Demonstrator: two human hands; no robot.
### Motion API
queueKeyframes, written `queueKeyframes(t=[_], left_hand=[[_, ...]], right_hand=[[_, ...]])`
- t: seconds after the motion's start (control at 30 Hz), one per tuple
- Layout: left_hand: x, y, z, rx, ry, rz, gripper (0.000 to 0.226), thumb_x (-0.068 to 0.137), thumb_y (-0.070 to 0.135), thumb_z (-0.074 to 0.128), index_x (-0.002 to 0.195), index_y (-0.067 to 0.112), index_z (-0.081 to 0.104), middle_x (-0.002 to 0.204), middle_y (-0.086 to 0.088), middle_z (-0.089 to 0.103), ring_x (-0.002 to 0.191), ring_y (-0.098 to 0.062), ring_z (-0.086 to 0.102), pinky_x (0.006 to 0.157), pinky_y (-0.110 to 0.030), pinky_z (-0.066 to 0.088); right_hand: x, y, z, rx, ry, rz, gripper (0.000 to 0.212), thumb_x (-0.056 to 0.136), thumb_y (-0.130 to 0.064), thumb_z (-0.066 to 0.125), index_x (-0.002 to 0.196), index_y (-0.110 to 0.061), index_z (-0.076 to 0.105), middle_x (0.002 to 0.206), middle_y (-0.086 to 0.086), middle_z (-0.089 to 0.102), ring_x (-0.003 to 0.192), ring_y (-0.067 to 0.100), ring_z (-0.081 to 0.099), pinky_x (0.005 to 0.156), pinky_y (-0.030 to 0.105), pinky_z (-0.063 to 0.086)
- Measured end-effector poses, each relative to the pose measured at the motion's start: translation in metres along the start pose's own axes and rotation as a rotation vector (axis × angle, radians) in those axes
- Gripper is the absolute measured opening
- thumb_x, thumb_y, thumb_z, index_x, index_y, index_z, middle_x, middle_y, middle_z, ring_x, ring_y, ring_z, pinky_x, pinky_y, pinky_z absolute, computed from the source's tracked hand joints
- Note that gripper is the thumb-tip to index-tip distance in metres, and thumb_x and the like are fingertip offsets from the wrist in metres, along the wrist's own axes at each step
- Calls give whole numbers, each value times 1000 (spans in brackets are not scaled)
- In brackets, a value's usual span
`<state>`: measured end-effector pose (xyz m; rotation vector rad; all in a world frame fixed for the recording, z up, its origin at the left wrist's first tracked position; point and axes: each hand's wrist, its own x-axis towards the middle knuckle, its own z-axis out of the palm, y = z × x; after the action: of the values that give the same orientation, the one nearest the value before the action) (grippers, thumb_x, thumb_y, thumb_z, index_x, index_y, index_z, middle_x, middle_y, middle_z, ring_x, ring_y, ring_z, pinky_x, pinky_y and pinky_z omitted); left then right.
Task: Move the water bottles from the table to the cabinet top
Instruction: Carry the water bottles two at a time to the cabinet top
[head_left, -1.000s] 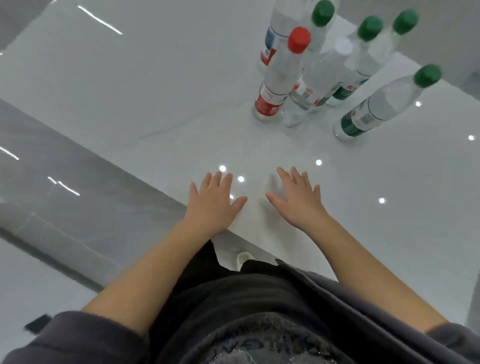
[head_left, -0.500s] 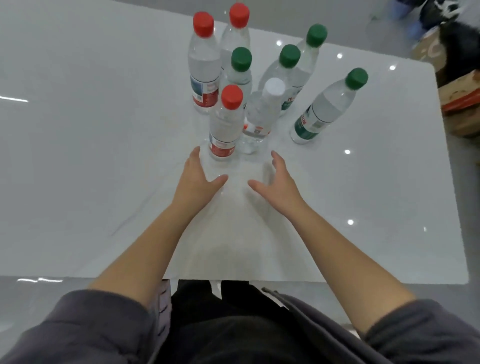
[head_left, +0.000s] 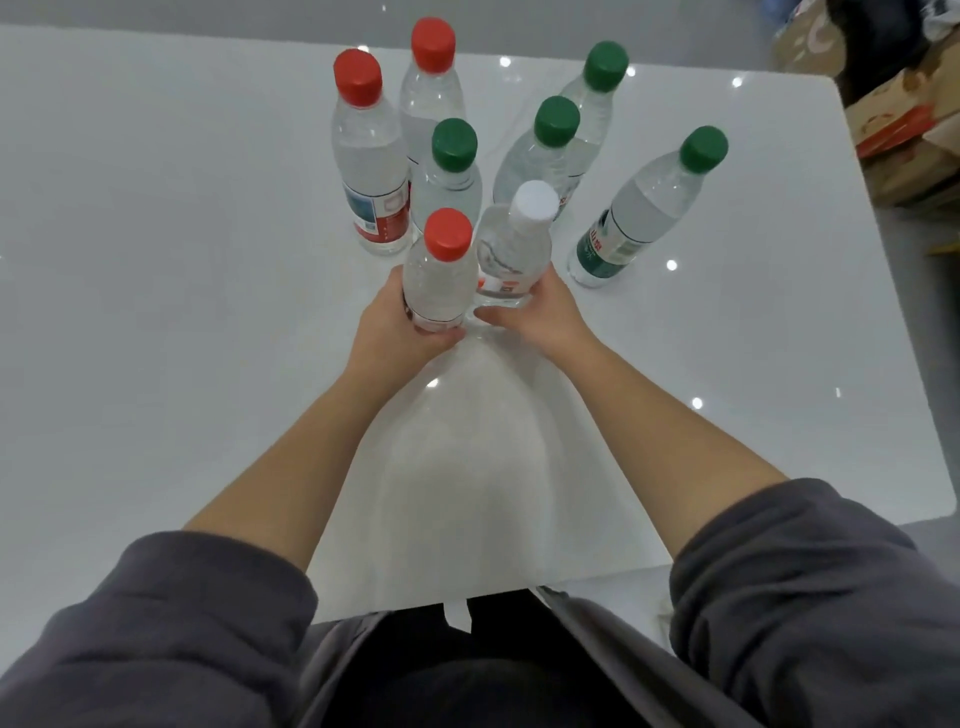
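Note:
Several clear water bottles stand upright in a cluster on the glossy white table (head_left: 182, 338). My left hand (head_left: 397, 325) grips the base of the nearest red-capped bottle (head_left: 441, 270). My right hand (head_left: 543, 317) wraps around the base of the white-capped bottle (head_left: 517, 244) beside it. Behind them stand two more red-capped bottles (head_left: 369, 156) and a green-capped bottle (head_left: 452, 171), with two green-capped bottles (head_left: 545, 150) further back. Another green-capped bottle (head_left: 644, 208) stands apart to the right.
Cardboard boxes (head_left: 904, 135) sit on the floor past the table's right edge. The table's near edge runs just in front of my body. No cabinet is in view.
Both hands moved forward from open above the table and closed around the two nearest bottles. The camera view shifted closer over the bottles.

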<state>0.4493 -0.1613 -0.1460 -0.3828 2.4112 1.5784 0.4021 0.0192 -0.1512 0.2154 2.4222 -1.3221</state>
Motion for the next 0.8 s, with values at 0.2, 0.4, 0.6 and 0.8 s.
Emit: queueKeyframes(t=[0.2,0.4,0.6,0.8], left_hand=[[-5,-6,-4,16,-31,17,69,67,31,85,127,25,52,116,10,65,104,-12,62,90,-36,53],[-28,-23,-7,27,-95,8,61,67,30,85,120,27,55,107,14,65,95,-2,62,81,-27,53],[-42,-34,-6,22,-145,1,60,70,29,85,121,30,55,108,19,63,95,8,59,75,-14,45],[-35,-42,-5,91,-182,-22,64,69,30,86,126,25,58,113,13,66,98,0,62,75,-10,44]], right_hand=[[-13,7,-7,-51,-32,-7,85,60,-32,91,136,-25,52,122,-13,66,111,5,61,92,22,49],[-55,30,-5,-47,-93,22,82,62,-30,91,135,-26,53,119,-18,63,113,6,61,99,30,50],[-74,41,7,28,-98,39,76,67,-32,87,135,-28,52,120,-18,64,112,1,61,101,34,51],[-71,40,31,157,-20,65,91,53,-50,88,133,-22,55,121,-11,68,110,4,64,98,38,53]])
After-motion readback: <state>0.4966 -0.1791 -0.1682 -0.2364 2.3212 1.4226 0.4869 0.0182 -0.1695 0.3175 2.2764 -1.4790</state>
